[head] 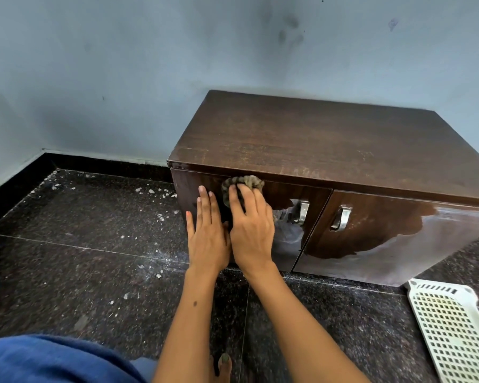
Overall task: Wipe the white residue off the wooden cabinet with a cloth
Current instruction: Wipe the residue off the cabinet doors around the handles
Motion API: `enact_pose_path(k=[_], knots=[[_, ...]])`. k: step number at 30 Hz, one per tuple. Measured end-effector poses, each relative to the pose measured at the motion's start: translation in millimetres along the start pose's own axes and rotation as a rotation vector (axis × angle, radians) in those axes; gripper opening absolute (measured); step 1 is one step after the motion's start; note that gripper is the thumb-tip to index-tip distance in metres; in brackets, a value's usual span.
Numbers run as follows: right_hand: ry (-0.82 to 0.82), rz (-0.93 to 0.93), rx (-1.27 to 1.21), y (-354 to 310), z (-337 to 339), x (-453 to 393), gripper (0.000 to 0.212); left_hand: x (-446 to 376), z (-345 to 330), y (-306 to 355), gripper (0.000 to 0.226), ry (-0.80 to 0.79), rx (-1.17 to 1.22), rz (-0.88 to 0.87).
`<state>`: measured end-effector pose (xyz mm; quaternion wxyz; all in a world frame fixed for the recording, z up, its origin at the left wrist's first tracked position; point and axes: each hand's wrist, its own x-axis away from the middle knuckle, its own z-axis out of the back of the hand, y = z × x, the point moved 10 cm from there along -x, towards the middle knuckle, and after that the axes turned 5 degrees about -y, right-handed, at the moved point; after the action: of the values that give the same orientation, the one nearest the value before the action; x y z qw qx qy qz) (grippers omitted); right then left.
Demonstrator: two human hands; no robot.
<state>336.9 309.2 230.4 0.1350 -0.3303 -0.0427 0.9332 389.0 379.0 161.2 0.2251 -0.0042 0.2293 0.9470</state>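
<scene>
Cloth (242,186) bunching against upper part of left door (282,230) of wooden cabinet (315,139), just under top edge, directly ahead of hands. Right hand (250,228) pressing on cloth, fingers spreading over it, only lightly bent. Left hand (208,230) lying flat on door beside it, fingers straight, holding nothing. Hands sitting side by side, nearly touching. Faint whitish streaks showing on cabinet top near front edge, just above and right of cloth; right hand nearer.

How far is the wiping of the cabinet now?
The cabinet top looks mostly wiped, with faint streaks near its front edge. The right hand presses the cloth on the left door; the left hand lies flat beside it. Whitish smears remain near the left handle.
</scene>
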Motion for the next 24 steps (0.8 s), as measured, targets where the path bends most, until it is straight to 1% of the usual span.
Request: enact_pose_path(k=[2,5,8,10,13,16,18,20,24], knots=[[-0.045,0.045,0.028,-4.8,-5.7,1.2,0.039,1.6,-1.2,-0.8,0.069,-0.002,-0.006,-0.004],[-0.068,-0.038,0.046,6.9,-5.9,6.2,0.041,1.7,0.9,1.8,0.065,0.004,0.015,0.003],[-0.033,-0.098,0.026,11.3,2.5,4.2,0.044,0.8,-0.3,2.7,0.064,-0.004,0.011,0.003],[-0.040,-0.035,0.009,-0.5,2.5,-1.5,0.043,2.6,-5.3,-1.2,0.067,-0.033,-0.008,0.012],[-0.103,0.037,0.024,-12.6,-5.8,-2.4,0.043,4.5,-9.6,-4.7,0.072,-0.049,-0.048,0.019],[-0.110,-0.030,0.034,2.2,-6.7,3.4,0.037,4.7,-5.3,-0.2,0.068,-0.034,-0.001,0.013],[-0.096,-0.117,0.024,18.0,-2.7,7.8,0.040,4.6,-1.0,3.3,0.066,-0.014,0.017,0.013],[-0.080,-0.150,0.013,24.2,0.4,8.8,0.043,5.2,2.0,5.2,0.064,0.007,0.027,0.016],[-0.119,-0.021,0.020,17.3,-7.8,14.3,0.041,6.6,1.5,6.9,0.063,0.009,0.084,0.032]])
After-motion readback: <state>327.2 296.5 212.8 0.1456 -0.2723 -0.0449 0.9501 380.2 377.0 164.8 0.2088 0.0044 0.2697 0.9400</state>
